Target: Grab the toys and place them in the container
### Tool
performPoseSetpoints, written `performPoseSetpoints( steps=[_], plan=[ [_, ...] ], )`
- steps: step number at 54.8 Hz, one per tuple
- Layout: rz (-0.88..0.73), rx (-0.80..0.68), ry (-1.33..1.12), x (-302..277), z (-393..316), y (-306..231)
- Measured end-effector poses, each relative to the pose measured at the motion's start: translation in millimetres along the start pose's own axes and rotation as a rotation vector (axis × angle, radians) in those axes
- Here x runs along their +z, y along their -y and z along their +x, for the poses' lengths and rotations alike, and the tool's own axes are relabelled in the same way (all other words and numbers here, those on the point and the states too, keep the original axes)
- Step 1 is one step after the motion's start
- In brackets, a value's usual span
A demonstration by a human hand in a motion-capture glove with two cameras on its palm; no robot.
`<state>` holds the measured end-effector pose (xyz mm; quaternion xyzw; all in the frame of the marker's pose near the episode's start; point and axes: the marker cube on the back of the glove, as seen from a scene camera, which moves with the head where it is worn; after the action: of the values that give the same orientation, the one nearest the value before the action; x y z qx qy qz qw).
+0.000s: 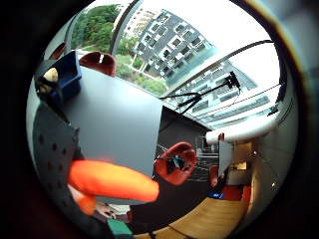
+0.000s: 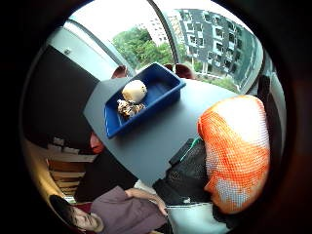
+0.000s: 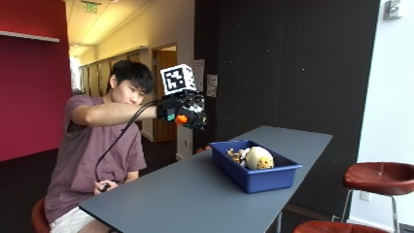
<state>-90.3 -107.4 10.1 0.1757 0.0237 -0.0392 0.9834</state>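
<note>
The orange toy (image 2: 237,151) sits, apparently gripped, in the right hand's (image 3: 185,110) curled fingers (image 3: 197,119).

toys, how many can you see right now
3: an orange toy held in the raised right hand, a cream egg toy and a brown toy in the blue container; more may be hidden inside.

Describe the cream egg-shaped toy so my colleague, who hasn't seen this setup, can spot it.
On the long grey table stands a blue container. Two toys lie inside; the cream egg-shaped toy is the pale, smooth, rounded one, beside a brown mottled toy.
</note>
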Motion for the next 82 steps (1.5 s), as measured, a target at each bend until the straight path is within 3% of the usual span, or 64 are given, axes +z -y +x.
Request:
performPoseSetpoints(
  steps=[9, 12, 16, 22, 27, 29, 41, 46, 58, 67, 71, 75, 82],
  plan=[
    [0.005, -0.153, 0.118, -19, -67, 32],
    [-0.001, -0.137, 0.14, -19, -87, 46],
    [0.007, -0.294, 0.142, -14, -101, 59],
    [-0.004, -0.151, 0.144, -7, -141, 95],
    [0.002, -0.4, 0.095, 3, -165, 114],
    [-0.008, -0.42, 0.078, 7, -179, 127],
    [-0.037, -0.234, 0.114, 34, -254, 191],
    [-0.046, -0.376, 0.12, 51, -268, 198],
    [-0.066, -0.286, 0.138, 75, -285, 215],
    [-0.098, 0.028, 0.03, 87, -260, 230],
    [-0.168, 0.053, 0.019, 91, -252, 229],
    [-0.32, -0.156, 0.031, 96, -248, 215],
    [-0.458, 0.006, 0.013, 108, -235, 212]
  ],
)
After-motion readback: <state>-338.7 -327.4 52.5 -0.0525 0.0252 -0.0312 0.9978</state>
